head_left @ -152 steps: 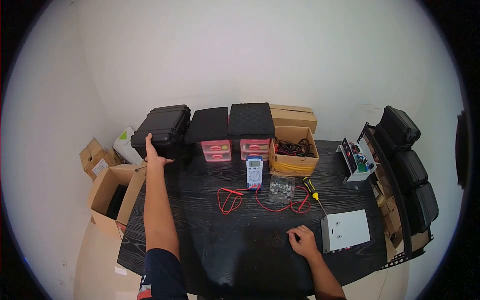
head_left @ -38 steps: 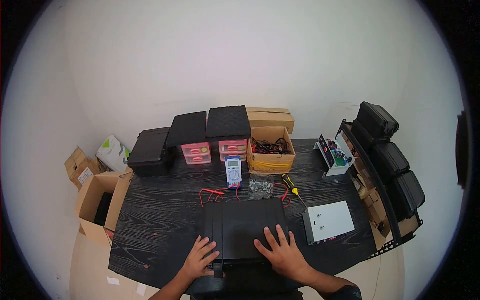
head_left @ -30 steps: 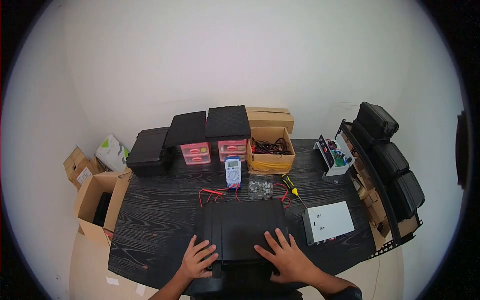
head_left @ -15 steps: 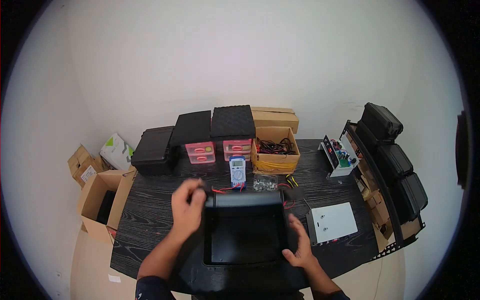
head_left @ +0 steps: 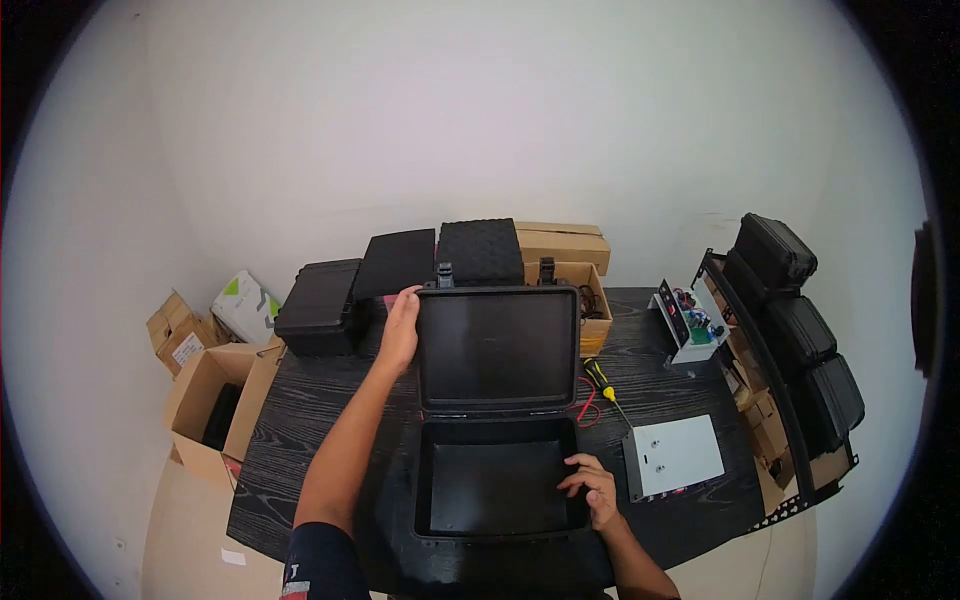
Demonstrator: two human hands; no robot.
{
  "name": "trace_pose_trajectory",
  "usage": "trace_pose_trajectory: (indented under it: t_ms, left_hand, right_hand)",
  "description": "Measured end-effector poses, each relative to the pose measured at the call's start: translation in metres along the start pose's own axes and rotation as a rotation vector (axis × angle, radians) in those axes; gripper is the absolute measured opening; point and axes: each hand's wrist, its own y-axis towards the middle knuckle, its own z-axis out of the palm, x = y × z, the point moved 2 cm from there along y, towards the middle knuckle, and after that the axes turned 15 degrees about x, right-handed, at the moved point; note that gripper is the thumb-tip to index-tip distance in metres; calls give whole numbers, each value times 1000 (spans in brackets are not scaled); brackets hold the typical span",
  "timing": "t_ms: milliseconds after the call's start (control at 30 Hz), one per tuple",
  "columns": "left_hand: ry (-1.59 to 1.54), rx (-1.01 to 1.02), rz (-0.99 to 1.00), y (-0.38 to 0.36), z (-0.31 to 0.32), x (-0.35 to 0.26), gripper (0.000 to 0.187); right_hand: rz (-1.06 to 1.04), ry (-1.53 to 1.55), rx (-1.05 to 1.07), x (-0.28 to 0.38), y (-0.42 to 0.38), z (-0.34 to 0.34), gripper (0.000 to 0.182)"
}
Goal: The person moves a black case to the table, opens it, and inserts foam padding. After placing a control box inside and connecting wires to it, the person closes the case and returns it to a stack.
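Note:
A black hard case [head_left: 500, 487] lies on the dark wooden table, its inside bare. Its lid [head_left: 498, 348] stands raised at the back, with two latches along the top edge. My left hand [head_left: 402, 328] holds the upper left edge of the lid, fingers wrapped round it. At the case's right wall, my right hand [head_left: 590, 485] rests with bent, spread fingers over the rim, holding nothing. Just right of the lid is a yellow and black screwdriver [head_left: 602, 382] beside a red wire [head_left: 588, 402].
A white metal panel [head_left: 679, 455] and an open device with circuit boards [head_left: 692, 322] are on the right. Closed black cases fill a rack [head_left: 785, 400]. Behind the lid stands a cardboard box [head_left: 594, 335]; another black case [head_left: 320, 308] is at the back left.
The lid has swung up and now hides the multimeter and the pink drawers' fronts. My left hand has risen with the lid's edge; my right hand has moved onto the case's right rim.

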Motion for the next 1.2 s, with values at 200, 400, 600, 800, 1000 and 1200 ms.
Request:
trace_pose_trajectory:
  t_ms: [200,400,600,800,1000,1200]
  left_hand:
    - [725,13,118,56,-75,26,43]
    - [1155,197,-213,75,-95,20,57]
    - [1160,346,-236,90,-109,35,51]
    - [1041,281,-158,102,-114,34,31]
    - [973,-259,218,117,-130,3,26]
    - [924,-637,635,71,-125,-104,29]
  right_hand:
    - [18,23,-17,-1,-1,1,90]
    - [33,35,-30,-2,-1,1,87]
    - [18,36,-32,-5,-2,2,83]
    - [17,37,-20,-4,-1,1,81]
    - [-2,41,-21,-5,-3,1,80]
    - [6,45,-2,-5,-3,0,74]
